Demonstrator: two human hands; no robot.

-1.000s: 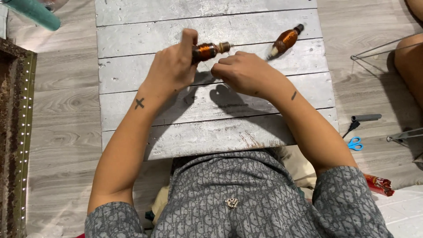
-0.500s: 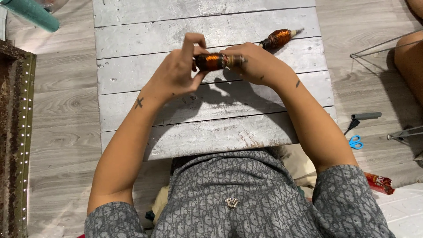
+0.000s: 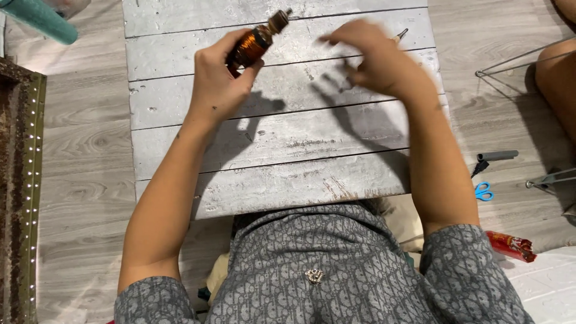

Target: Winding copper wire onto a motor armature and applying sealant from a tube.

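Observation:
My left hand (image 3: 219, 81) grips a small copper-wound motor armature (image 3: 253, 45) and holds it tilted above the whitewashed plank table (image 3: 282, 138), shaft end pointing up and right. My right hand (image 3: 375, 63) is blurred in motion over the table's far right part, fingers spread and pointing left, with nothing seen in it. Just behind it the thin shaft tip of a second armature (image 3: 401, 35) pokes out; the rest of that piece is hidden by the hand.
A teal roll (image 3: 39, 19) lies at the top left, a dark studded frame (image 3: 21, 180) along the left edge. On the floor to the right are a wire frame (image 3: 516, 60), a grey-handled tool (image 3: 497, 156), blue scissors (image 3: 483, 192), a red packet (image 3: 510, 246) and another person's leg (image 3: 558, 84).
Both hands had held the armature together near the table's middle. Now the right hand has let go and swung right, while the left hand lifted the armature farther away.

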